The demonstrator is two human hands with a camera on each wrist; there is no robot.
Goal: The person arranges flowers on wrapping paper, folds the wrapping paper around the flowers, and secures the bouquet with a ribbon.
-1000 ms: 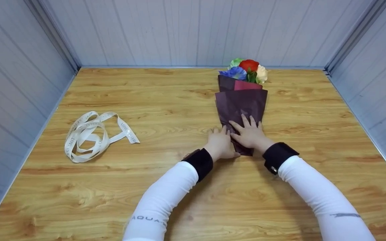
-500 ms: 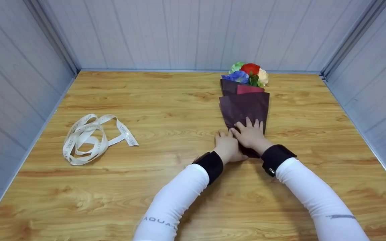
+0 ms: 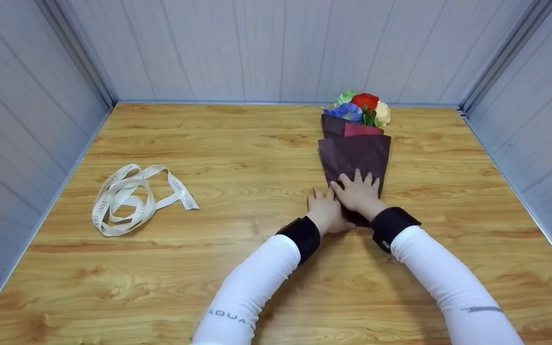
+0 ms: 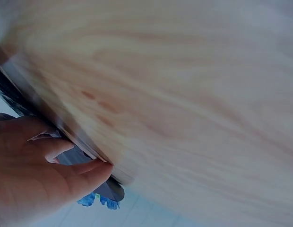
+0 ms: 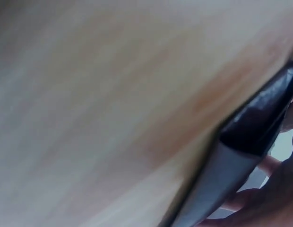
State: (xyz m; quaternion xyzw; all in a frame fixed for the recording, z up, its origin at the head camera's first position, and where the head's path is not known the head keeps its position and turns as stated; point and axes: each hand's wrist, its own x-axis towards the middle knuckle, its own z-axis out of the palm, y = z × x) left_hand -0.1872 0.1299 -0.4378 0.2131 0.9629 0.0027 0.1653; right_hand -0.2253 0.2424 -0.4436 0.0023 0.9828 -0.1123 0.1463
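A bouquet with red, blue, green and cream flowers (image 3: 365, 101) lies on the wooden table, its top toward the back wall. Dark purple wrapping paper (image 3: 355, 153) narrows toward the person, with a magenta strip (image 3: 363, 130) below the blooms. My right hand (image 3: 360, 194) lies spread over the lower paper, fingers pointing away. Along the left edge of the narrow end, my left hand (image 3: 325, 211) touches the wrapping, its thumb at the bottom end. Up close in the left wrist view, the left fingertips (image 4: 106, 166) meet the paper's edge. A hollow fold (image 5: 245, 130) shows in the right wrist view.
A loosely looped white printed ribbon (image 3: 147, 196) lies at the left of the table (image 3: 237, 158). Pale panel walls (image 3: 257, 52) enclose the back and both sides. Black bands (image 3: 396, 224) circle the wrists over white sleeves.
The bouquet's wrapped part has shifted slightly right. My left hand has moved right with it and closer to the right hand, which stays spread on the paper. The ribbon lies as before.
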